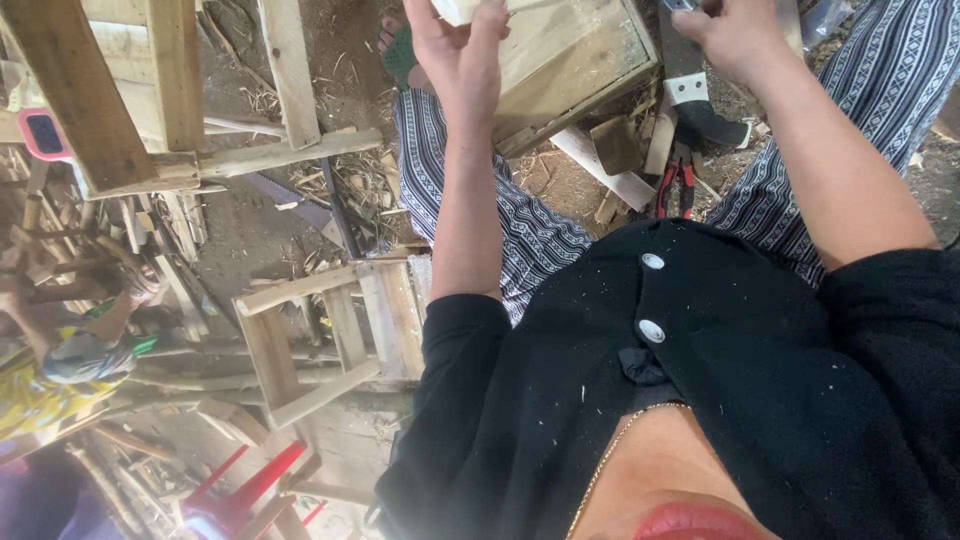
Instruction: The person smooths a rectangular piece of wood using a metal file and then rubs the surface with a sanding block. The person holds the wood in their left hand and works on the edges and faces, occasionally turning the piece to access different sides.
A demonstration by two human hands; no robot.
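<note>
My left hand (pixel 455 55) is raised at the top of the view, its fingers around a pale piece of wood (pixel 458 8) that the frame edge cuts off. Just beyond it lies a wooden box-like panel (pixel 570 50), resting by my patterned trouser legs (pixel 520 220). My right hand (pixel 735 32) is curled at the top right, close to the panel's right edge. What it holds is cut off by the frame. A blade with a black handle (pixel 700 105) lies under that hand, and red-handled pliers (pixel 676 185) lie on the dirt below it.
An unfinished wooden stool frame (pixel 320 330) lies at centre left, a larger timber frame (pixel 130 90) at top left. Wood offcuts and shavings litter the dirt floor. A red plastic stool (pixel 240 490) stands at the bottom left. Another person (pixel 80 350) crouches at the left edge.
</note>
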